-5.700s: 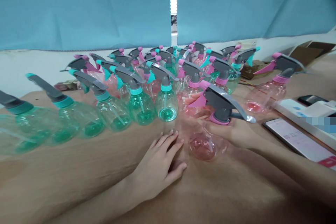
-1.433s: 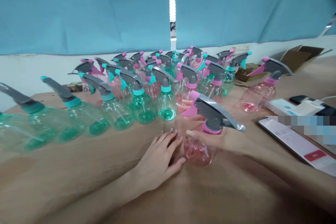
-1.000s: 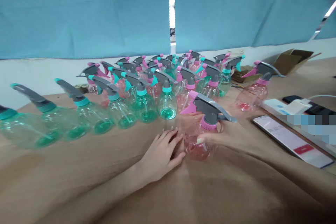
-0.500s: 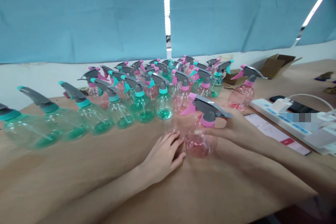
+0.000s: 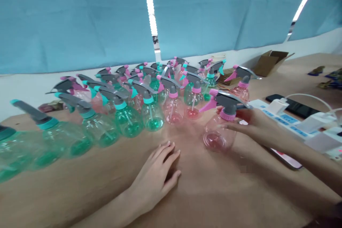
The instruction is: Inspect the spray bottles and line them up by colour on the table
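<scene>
My right hand (image 5: pixel 252 123) grips a pink spray bottle (image 5: pixel 217 135) around its neck, just under the grey and pink trigger head. The bottle tilts a little, with its base tipped toward the left. My left hand (image 5: pixel 157 167) lies flat on the wooden table (image 5: pixel 203 192), fingers spread, holding nothing. Beyond it stand rows of spray bottles; the closest is a green spray bottle (image 5: pixel 153 115) with a turquoise collar. To its right is a pink spray bottle (image 5: pixel 173 108). Another pink spray bottle (image 5: pixel 242 91) stands behind the held one, partly hidden.
On the right lie a white power strip (image 5: pixel 291 121) with plugged chargers, a black phone (image 5: pixel 296 105) and another phone (image 5: pixel 288 158) partly under my right arm. An open cardboard box (image 5: pixel 269 64) sits at the back. Blue cloth (image 5: pixel 203 14) covers the wall.
My right hand has moved right with the pink spray bottle, away from my left hand. The view has shifted and tilted somewhat. My left hand stays flat on the table.
</scene>
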Motion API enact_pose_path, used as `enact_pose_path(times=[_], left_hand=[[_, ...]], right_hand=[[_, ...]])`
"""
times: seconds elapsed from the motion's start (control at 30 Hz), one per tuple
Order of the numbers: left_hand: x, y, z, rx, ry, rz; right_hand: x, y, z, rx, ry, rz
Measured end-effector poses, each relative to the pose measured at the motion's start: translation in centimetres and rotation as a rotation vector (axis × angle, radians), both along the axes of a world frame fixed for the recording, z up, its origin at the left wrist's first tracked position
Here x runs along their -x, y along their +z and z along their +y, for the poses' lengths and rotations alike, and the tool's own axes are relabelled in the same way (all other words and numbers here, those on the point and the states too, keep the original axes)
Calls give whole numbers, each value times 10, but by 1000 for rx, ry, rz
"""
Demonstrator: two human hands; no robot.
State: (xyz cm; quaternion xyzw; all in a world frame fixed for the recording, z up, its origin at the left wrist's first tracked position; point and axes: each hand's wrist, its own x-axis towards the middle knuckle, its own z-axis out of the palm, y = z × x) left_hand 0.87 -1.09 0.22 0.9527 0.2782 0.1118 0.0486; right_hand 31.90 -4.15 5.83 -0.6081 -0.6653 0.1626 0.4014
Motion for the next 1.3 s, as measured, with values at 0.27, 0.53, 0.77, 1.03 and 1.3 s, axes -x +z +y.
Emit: enact_pose_path(times=[0.27, 0.53, 0.77, 1.03, 1.3], left_hand=[[-32, -6, 15, -9, -83, -30], [-61, -16, 31, 6, -124, -40], [-70, -16, 38, 28, -146, -61], [-73, -16, 40, 39, -144, -75], [-72, -14, 40, 40, -142, -76]], right_hand=[[-48, -12, 42, -29, -28, 126], [-56, -15, 70, -97, -168, 80], [-52, -12, 83, -130, -261, 9], [-52, -14, 101, -169, -254, -18], [-47, -13, 109, -162, -265, -13]])
